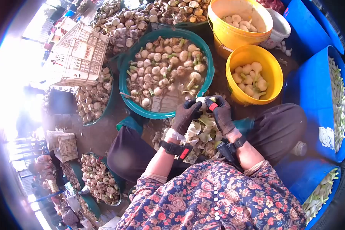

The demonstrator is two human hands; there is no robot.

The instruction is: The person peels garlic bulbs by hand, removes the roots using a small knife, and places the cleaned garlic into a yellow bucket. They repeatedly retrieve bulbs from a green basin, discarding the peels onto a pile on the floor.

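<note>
My left hand (pixel 186 116), in a dark glove, has its fingers closed on a small white bulb (pixel 200 100) in front of my body. On the bulb's other side is my right hand (pixel 219 114), also gloved, with a red band on a finger and its fingertips pressed to the bulb. Any tool in it is too small to make out. Peeled skins (pixel 204 134) are heaped below both hands. Just beyond them, a green tub (pixel 123 86) holds many bulbs in murky water. At the right, a yellow bucket (pixel 278 78) contains peeled white bulbs.
Another yellow bucket (pixel 218 32) stands behind, beside a white bucket (pixel 281 28). Blue containers (pixel 314 84) with long pale stalks line the right side. White crates (pixel 80 53) and tubs of unpeeled bulbs (pixel 99 178) are at the left. A person (pixel 46 168) is at far left.
</note>
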